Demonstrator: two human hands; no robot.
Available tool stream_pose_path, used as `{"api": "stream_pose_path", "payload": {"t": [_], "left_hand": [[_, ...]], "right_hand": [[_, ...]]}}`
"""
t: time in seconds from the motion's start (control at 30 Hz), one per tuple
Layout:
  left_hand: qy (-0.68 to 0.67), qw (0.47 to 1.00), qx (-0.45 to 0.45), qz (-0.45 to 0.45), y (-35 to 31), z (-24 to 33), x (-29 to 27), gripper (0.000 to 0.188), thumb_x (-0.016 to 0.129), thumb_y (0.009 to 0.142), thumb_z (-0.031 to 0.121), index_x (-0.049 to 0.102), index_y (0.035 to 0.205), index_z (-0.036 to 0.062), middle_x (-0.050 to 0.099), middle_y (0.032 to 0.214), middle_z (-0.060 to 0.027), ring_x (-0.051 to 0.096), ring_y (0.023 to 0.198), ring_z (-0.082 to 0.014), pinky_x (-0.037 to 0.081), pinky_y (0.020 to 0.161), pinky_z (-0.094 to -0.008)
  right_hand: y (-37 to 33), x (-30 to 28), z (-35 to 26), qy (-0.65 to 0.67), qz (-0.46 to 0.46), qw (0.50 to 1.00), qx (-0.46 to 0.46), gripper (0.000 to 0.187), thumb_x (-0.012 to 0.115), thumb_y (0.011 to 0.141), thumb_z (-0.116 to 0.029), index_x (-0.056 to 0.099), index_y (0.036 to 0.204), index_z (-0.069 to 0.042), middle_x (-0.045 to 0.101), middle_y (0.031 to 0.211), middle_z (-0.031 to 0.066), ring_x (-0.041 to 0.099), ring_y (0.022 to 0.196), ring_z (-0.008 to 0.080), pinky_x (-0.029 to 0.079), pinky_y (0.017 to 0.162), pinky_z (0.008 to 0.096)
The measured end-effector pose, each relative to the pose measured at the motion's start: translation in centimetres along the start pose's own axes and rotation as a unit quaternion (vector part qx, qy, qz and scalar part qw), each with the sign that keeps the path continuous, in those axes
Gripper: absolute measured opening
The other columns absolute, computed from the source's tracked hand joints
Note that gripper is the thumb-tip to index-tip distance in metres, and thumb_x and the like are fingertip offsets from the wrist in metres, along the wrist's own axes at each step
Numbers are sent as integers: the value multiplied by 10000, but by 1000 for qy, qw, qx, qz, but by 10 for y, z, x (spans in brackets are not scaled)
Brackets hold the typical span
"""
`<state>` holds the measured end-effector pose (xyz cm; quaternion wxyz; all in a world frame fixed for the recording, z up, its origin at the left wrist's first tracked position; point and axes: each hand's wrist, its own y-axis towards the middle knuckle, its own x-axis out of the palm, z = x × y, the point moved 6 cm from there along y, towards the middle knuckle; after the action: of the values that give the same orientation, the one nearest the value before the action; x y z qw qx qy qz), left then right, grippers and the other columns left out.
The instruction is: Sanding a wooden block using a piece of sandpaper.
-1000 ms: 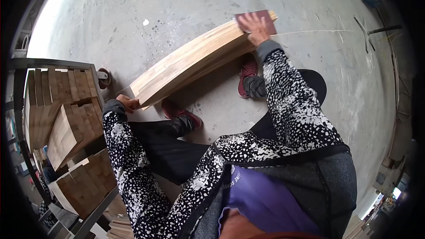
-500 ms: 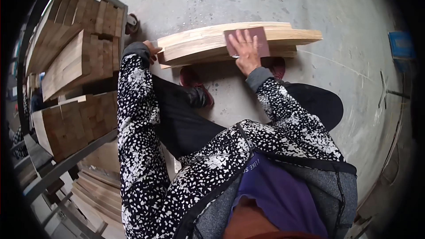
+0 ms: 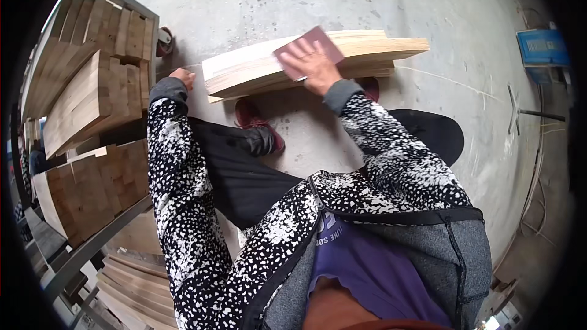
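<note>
A stack of curved pale wooden boards (image 3: 244, 76) lies crosswise in front of me, close above the floor. My right hand (image 3: 319, 72) presses a reddish-brown sheet of sandpaper (image 3: 329, 46) onto the boards near their middle. Its fingers are spread over the sheet, which is tilted cornerwise; the thumb is mostly hidden. Just off the boards' left end is my left hand (image 3: 183, 77), its fingers curled in, with a small gap to the wood and nothing seen in them.
On my left stands a metal rack (image 3: 116, 241) loaded with stacked wooden blocks (image 3: 101, 177), with a caster (image 3: 164, 41) at its far corner. More boards (image 3: 137, 284) lie lower down. A blue box (image 3: 541, 47) and a thin metal stand (image 3: 516, 111) are at the right.
My right hand has slid left along the boards with the sandpaper, which has turned cornerwise. My left hand has come away from the boards' left end and curled. The view has shifted slightly.
</note>
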<state>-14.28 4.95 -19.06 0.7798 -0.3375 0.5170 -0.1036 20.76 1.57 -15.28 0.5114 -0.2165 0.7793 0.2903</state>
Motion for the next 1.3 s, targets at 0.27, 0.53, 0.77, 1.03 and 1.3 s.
{"api": "stream_pose_path", "payload": {"t": [0.27, 0.53, 0.77, 1.03, 1.3], "left_hand": [[-54, 998, -7, -43, 15, -3, 12, 323, 447, 849, 284, 597, 891, 1, 614, 693, -122, 591, 565, -215, 478, 560, -329], [-59, 996, -45, -41, -13, 36, 14, 350, 443, 852, 304, 578, 978, 7, 609, 719, -146, 595, 573, -234, 481, 547, -347], [94, 977, 90, 170, -13, 29, 40, 480, 404, 841, 430, 549, 1051, 23, 611, 852, -190, 590, 773, -334, 456, 726, -389], [-289, 868, -105, 389, -62, 4, 66, 695, 303, 812, 572, 514, 1091, -29, 503, 1105, -235, 455, 1064, -335, 340, 903, -357], [-491, 792, -159, 325, -58, 9, 89, 849, 234, 754, 687, 485, 1136, -29, 494, 1141, -207, 444, 1089, -309, 308, 937, -327]], "right_hand": [[-170, -105, 247, -163, 71, 910, 375, 756, 445, 619, 23, 294, 1303, -261, 270, 1354, 90, 220, 1249, 335, 185, 972, 550], [-82, -50, 96, -130, 81, 966, 210, 575, 542, 699, -110, 378, 1248, -153, 289, 1336, 135, 228, 1241, 342, 181, 972, 547], [-38, -11, -2, 3, -13, 1000, -18, 585, 494, 707, -62, 371, 1264, -194, 278, 1351, 101, 232, 1257, 299, 116, 1016, 504], [-198, -122, 285, -20, 208, 829, 519, 420, 417, 776, -165, 473, 1192, -168, 528, 1134, 109, 463, 1085, 310, 375, 872, 385], [-275, -38, 362, 251, 313, 615, 679, 375, 535, 554, -152, 572, 828, 100, 601, 811, 200, 562, 779, 267, 429, 712, 332]]}}
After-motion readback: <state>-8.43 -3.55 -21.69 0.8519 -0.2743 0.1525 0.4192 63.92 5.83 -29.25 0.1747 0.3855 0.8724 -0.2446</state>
